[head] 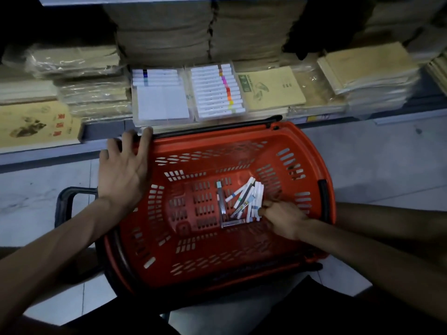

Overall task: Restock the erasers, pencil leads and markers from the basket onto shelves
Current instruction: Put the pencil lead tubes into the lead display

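1. The shelf (60, 153) is running across the top of the view, carrying wrapped stacks of brown paper pads (271, 93) along its whole length.
2. The orange basket (302, 141) is sitting just in front of the shelf's front edge, with its black handle (217, 128) lying along the far rim.
3. Two clear trays are resting side by side at the middle of the shelf's front edge. The left tray (160, 105) is holding only a few white markers along its back edge. The right tray (219, 91) is lying full of white markers with coloured bands.
4. The left hand (123, 170) is resting on the basket's far left corner. Its fingers are spreading wide and nearly straight, gripping nothing, with the fingertips (147, 134) reaching the rim beside the handle.
5. The right hand (285, 220) is reaching down inside the basket near its right wall. Its fingers are curling toward the floor.
6. A loose pile of markers (251, 199) is lying on the basket floor, right of centre. The near ends of the rightmost markers are touching the right hand's fingertips (264, 205). Whether those fingers are actually pinching any marker cannot be told.
7. Two slim pencil lead cases (221, 201) are lying at the pile's left edge, apart from both hands.
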A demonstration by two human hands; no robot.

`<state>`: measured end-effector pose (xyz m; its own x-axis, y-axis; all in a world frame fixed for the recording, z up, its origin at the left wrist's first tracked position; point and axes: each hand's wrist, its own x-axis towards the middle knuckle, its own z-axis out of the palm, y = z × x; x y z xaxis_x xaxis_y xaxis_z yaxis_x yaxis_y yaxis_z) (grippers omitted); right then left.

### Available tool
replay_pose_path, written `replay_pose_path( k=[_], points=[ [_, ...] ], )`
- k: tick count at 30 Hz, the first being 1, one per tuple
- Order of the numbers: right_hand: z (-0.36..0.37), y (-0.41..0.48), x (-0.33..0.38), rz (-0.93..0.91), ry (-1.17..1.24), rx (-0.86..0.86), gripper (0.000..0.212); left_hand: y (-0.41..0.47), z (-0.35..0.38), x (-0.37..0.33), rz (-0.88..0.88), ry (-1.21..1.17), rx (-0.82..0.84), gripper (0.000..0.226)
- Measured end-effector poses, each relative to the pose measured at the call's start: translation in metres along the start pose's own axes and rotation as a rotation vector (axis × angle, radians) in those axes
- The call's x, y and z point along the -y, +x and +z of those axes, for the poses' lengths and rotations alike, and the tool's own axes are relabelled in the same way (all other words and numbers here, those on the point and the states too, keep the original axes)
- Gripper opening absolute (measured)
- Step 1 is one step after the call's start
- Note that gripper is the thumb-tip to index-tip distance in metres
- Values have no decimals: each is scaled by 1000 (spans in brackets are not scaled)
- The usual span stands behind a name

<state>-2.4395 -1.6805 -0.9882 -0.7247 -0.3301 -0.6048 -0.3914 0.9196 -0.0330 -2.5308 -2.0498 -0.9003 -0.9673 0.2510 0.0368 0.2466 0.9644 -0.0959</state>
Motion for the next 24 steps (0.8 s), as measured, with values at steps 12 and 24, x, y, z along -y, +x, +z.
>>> replay_pose_path(
  k=[12,24],
  points=[
    [48,108,27,-8,-235,46,43,-9,4,-4,-20,-57,-70,82],
    [60,125,22,13,-51,-93,49,-7,4,-6,-52,-37,-72,78]
  ],
)
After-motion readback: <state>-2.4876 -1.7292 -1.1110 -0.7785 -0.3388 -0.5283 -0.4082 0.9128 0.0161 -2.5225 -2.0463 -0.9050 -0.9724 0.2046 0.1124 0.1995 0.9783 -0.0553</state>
